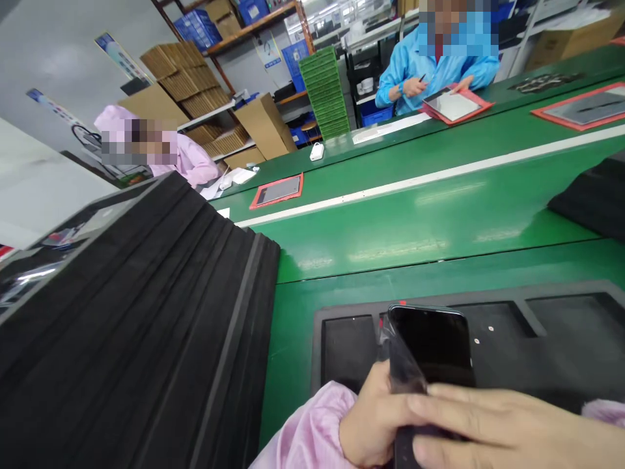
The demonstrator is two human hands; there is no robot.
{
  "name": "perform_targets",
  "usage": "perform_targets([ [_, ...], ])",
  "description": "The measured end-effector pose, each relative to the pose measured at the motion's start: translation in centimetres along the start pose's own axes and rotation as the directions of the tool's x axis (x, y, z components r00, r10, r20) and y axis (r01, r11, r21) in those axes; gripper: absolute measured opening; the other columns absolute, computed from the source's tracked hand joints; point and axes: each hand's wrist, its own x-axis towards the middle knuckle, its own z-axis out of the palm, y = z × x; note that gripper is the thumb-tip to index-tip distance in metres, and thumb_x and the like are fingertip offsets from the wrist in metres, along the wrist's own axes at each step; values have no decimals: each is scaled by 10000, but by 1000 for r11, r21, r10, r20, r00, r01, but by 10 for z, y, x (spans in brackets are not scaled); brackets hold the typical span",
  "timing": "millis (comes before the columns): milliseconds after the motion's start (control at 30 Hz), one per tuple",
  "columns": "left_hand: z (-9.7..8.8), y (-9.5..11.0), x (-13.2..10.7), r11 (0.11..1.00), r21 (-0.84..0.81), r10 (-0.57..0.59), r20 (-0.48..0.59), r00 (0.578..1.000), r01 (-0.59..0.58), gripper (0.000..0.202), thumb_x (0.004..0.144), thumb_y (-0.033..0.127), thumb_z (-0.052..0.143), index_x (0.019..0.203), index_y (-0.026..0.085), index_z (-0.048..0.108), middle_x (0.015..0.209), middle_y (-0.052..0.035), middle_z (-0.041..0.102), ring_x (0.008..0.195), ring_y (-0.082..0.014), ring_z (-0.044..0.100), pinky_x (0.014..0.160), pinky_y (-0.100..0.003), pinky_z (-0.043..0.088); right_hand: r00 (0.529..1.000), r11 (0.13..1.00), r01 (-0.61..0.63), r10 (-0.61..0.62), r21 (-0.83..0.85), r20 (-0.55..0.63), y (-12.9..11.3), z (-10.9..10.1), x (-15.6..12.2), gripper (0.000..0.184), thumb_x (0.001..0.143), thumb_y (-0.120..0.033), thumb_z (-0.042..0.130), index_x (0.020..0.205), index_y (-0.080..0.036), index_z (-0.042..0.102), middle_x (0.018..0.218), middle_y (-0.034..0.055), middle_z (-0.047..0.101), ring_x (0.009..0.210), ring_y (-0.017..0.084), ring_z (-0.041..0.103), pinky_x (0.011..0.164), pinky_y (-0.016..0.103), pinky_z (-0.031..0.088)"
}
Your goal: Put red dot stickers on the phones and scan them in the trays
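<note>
A black smartphone (439, 345) is tilted up in front of me, its dark screen facing me. A loose, clear plastic film (404, 365) stands away from its left side, creased and partly see-through. My left hand (374, 417) is closed around the lower left of the phone and film. Across the phone's lower part lies my right hand (508, 423), its fingers stretched out and touching there; its thumb is hidden. Behind and below the phone is a black foam tray (508, 355) with rectangular recesses.
A tall stack of black foam trays (161, 312) stands at left. Black material (596, 195) lies at right. Across the green bench (400, 228) sit tablets on red sheets, including one tablet (280, 190). Two people work opposite, one in blue (405, 65), one in pink (195, 159).
</note>
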Motion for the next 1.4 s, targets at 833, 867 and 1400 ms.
perform_targets([
  [833, -8, -22, 3, 995, -103, -8, -28, 1000, 5, 412, 606, 363, 798, 951, 173, 676, 917, -87, 701, 896, -264, 635, 854, -395, 478, 570, 480, -758, 817, 441, 90, 2, 23, -41, 264, 813, -423, 440, 659, -223, 362, 481, -57, 400, 423, 96, 360, 421, 233, 309],
  [867, -8, -22, 3, 994, -96, -51, -69, 996, 44, 373, 608, 335, 793, 923, 169, 682, 904, -87, 703, 881, -262, 639, 846, -394, 482, 527, 453, -767, 848, 454, 44, 2, 15, -51, 275, 810, -465, 431, 678, -225, 403, 463, -60, 395, 388, 93, 340, 391, 229, 302],
  [1400, 15, -17, 0, 985, -73, -161, -105, 981, 154, 271, 523, 154, 728, 792, 133, 697, 672, -42, 665, 674, -182, 599, 684, -291, 449, 613, 447, -790, 595, -420, -520, 41, -17, -107, 615, 870, -617, 216, 774, -189, 649, 788, 140, 659, 586, 263, 642, 479, 381, 507],
])
